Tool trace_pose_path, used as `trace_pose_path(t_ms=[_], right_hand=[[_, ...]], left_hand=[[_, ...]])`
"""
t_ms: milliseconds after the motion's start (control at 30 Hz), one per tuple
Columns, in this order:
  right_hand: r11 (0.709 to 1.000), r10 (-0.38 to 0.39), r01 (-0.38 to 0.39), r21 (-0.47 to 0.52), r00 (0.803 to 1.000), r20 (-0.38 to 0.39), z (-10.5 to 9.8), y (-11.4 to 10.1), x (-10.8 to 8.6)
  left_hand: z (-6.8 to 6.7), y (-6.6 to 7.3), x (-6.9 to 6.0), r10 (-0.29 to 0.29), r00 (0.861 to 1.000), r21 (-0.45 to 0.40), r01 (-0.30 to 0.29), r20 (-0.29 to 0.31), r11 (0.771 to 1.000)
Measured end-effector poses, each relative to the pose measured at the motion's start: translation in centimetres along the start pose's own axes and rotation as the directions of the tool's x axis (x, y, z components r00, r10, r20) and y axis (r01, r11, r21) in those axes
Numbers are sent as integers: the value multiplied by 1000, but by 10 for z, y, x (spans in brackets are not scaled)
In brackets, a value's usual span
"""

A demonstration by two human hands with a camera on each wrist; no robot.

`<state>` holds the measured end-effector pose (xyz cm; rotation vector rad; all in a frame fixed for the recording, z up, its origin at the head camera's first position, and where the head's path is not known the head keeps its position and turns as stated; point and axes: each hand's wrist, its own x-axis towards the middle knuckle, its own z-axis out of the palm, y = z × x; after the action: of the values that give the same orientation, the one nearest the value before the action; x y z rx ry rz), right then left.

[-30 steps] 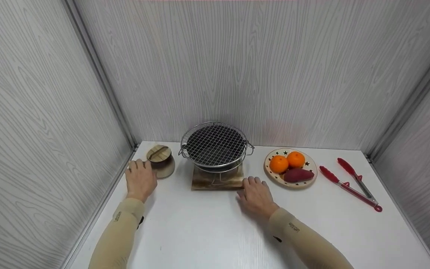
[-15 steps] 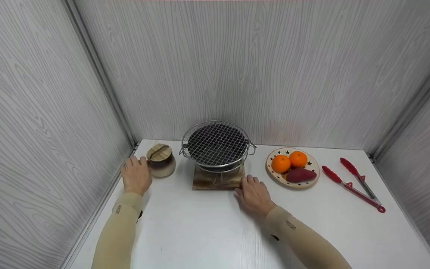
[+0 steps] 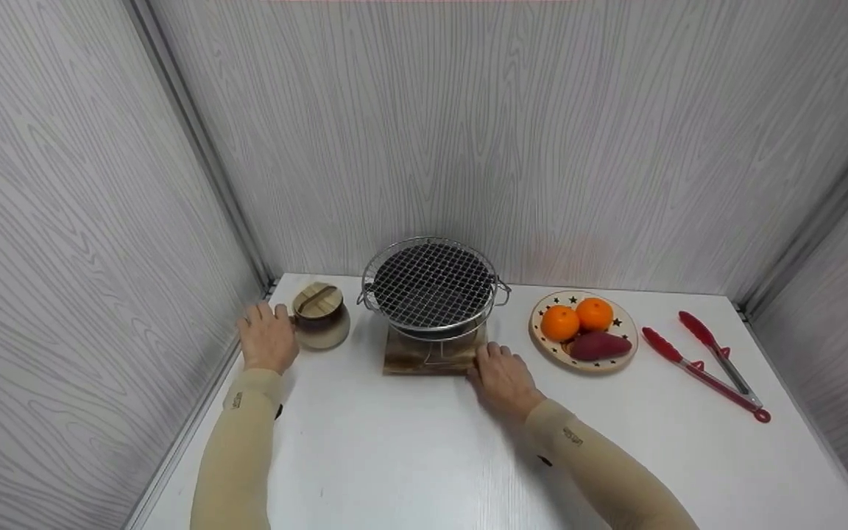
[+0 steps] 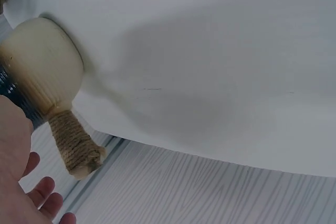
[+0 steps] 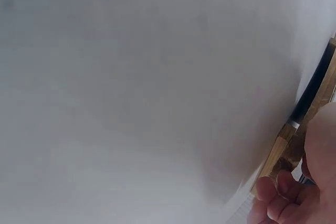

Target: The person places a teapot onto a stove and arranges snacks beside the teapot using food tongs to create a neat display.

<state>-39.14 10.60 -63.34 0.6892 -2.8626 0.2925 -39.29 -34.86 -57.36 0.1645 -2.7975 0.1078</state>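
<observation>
In the head view my left hand is just left of a small brown-and-cream pot with a wooden lid. The left wrist view shows the pot's twine-wrapped handle beside my loosely spread fingers, which do not close round it. My right hand is at the right front corner of a wooden base board; its curled fingers and thumb hold that corner. On the board stands a round tabletop grill with a wire mesh; its underside is partly hidden.
Right of the grill, a star-patterned plate bears two oranges and a purple sweet potato. Red-tipped tongs lie spread farther right. Panels enclose the white table at the back and sides.
My left hand has drawn slightly left from the pot, so a bit of the handle now shows. My right hand stays at the board corner. The head view has shifted a little.
</observation>
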Motion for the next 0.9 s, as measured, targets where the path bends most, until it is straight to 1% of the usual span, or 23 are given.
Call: trace_pose_path(t_ms=[133, 333, 500, 567, 700, 767, 900], right_hand=[[1000, 1, -1, -6, 1000, 8, 0, 0, 2], [1000, 4, -4, 2, 1000, 27, 0, 0, 1], [1000, -1, 0, 8, 1000, 28, 0, 1, 2], [1000, -8, 7, 13, 999, 32, 0, 2, 3], [999, -21, 19, 42, 999, 49, 0, 3, 4], [998, -24, 21, 57, 999, 44, 0, 3, 5], [999, -19, 17, 48, 999, 42, 0, 4, 6]], left_hand=[[5, 0, 3, -4, 1000, -2, 4, 20, 1000], [11, -4, 6, -25, 996, -11, 26, 81, 1000], [15, -8, 12, -29, 995, -31, 32, 94, 999], [16, -9, 14, -29, 994, -31, 32, 108, 999], [19, -10, 15, -28, 990, -17, 30, 138, 999], [21, -10, 15, -24, 989, -9, 26, 146, 1000], [24, -8, 18, -3, 988, 5, 2, 152, 1000]])
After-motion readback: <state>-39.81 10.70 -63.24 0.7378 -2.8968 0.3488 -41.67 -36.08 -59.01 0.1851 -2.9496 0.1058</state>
